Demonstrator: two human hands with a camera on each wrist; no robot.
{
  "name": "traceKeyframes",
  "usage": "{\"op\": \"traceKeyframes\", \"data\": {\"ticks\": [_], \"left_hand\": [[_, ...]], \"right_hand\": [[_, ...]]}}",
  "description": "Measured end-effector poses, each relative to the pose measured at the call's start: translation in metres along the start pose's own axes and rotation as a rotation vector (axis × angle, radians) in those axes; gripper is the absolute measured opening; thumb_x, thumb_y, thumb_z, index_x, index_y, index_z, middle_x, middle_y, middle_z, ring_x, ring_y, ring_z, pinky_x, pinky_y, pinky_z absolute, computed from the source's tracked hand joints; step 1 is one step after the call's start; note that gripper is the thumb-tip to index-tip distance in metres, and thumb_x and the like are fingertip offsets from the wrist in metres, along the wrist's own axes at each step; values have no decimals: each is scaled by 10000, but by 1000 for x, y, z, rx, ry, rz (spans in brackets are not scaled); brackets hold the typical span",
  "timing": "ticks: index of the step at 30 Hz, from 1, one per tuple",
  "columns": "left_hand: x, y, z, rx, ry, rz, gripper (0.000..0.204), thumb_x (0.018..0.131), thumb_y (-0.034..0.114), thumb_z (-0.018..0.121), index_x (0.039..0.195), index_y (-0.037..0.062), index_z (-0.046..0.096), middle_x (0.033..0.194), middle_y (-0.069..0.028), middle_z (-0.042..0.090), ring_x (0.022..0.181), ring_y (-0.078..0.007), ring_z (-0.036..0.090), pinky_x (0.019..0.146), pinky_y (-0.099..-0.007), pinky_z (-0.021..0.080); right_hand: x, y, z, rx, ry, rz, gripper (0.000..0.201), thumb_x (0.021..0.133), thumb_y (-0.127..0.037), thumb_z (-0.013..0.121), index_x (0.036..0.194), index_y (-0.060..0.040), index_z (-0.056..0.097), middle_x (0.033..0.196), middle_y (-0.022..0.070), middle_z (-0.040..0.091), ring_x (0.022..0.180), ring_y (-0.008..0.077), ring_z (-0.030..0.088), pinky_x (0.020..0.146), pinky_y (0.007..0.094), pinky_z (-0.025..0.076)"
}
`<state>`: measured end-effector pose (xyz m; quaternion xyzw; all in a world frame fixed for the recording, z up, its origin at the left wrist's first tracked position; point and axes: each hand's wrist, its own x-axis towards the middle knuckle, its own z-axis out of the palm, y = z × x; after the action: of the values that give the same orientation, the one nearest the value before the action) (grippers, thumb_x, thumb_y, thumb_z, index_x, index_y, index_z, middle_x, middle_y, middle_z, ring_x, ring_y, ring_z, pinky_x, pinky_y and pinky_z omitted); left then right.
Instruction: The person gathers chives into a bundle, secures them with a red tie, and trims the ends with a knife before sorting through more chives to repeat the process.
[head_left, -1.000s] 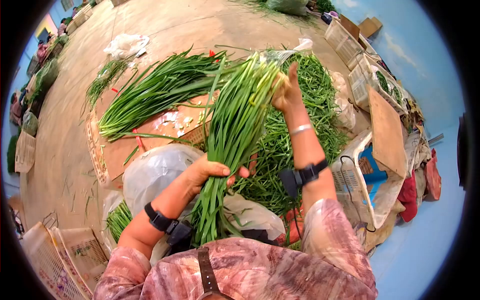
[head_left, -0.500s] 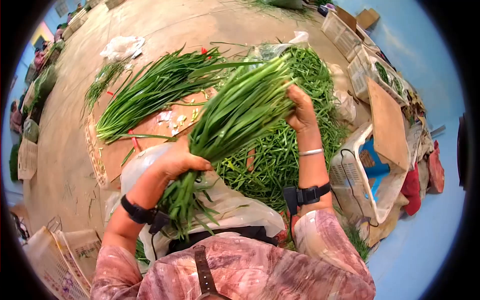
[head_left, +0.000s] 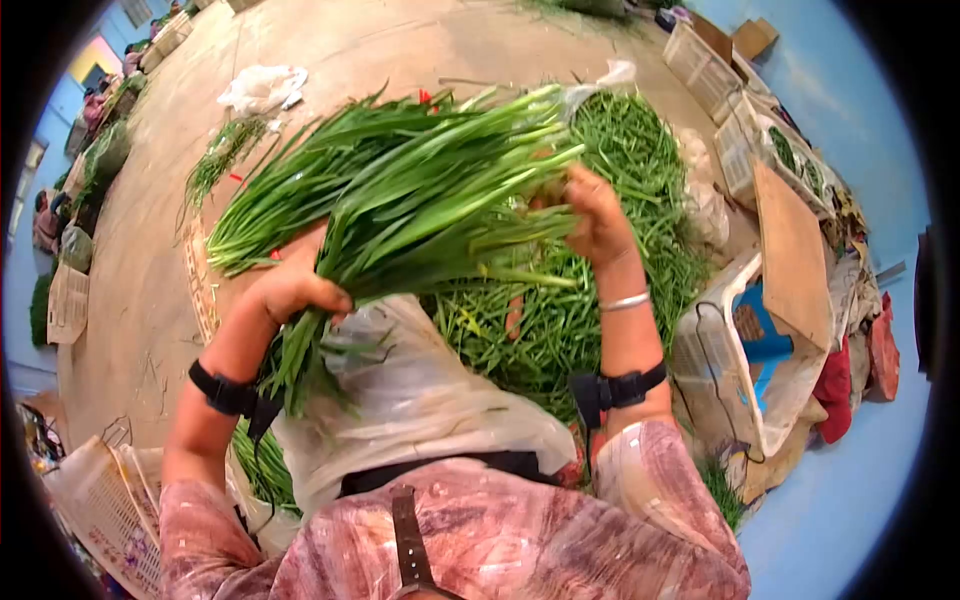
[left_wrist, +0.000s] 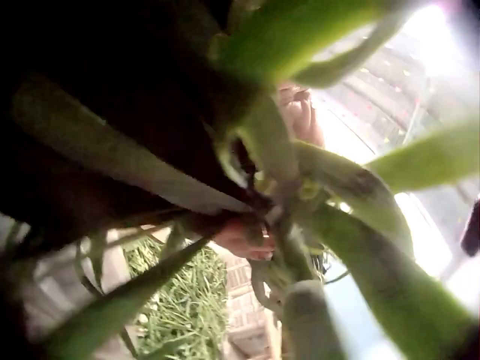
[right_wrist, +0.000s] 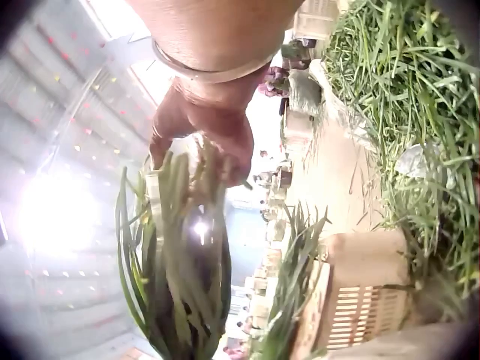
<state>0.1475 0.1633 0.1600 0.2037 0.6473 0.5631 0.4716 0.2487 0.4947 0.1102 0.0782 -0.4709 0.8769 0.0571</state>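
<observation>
Two bare hands hold a long bunch of flat green leaves [head_left: 430, 205] aslant over a plastic-covered lap

At the lower left stands a whitish perforated plastic crate [head_left: 105, 505]; farther up, a crumpled white plastic bag [head_left: 262, 90] lies on the tan floor [head_left: 125, 330]. To the right of that bag, a second bunch of green leaves [head_left: 235, 240] lies partly behind the held one, its paler ends toward the lower left.

The left hand [head_left: 305, 288], above a black wrist strap [head_left: 225, 392], grips the held bunch with its thumb across the leaves; loose leaf ends hang below it. The bunch slants up to the right between the hands, over the translucent plastic sheet [head_left: 420, 390] on the person's lap.

The right hand [head_left: 598, 215], with a silver bangle [head_left: 627, 302] at its wrist, has its fingers curled in, pinching some of the pale stem ends; other stems fan out beside it. Under and beyond this hand spreads a heap of loose green leaves [head_left: 640, 160].

At the far right, a brown flat board [head_left: 795, 255] leans on a white plastic crate with something blue inside [head_left: 690, 345], near a red cloth [head_left: 884, 345] by the light-blue wall [head_left: 850, 480].
</observation>
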Motion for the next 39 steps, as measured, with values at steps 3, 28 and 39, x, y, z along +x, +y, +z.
{"op": "traceKeyframes", "data": {"ticks": [3,28,39], "left_hand": [[-11,2,1,-53,11,57,815,510,77,726,1240,12,369,782,-119,571,471,-202,522,395,-299,419],[-49,-52,-37,35,38,34,717,511,82,737,1180,1,493,963,-54,611,899,-146,539,822,-273,433],[-53,-14,-19,796,286,196,481,592,81,668,1049,-24,563,917,-75,624,806,-128,549,758,-266,439]], "right_hand": [[2,17,-2,129,-88,45,399,816,-207,629,1124,16,507,940,116,623,779,178,621,694,312,542],[-35,-11,-49,-206,521,89,361,870,-262,562,1152,-37,550,853,67,610,670,107,552,548,213,422],[9,8,70,-1244,-196,-314,300,685,-112,717,974,-76,645,1122,121,584,1061,271,529,930,382,395]]}}
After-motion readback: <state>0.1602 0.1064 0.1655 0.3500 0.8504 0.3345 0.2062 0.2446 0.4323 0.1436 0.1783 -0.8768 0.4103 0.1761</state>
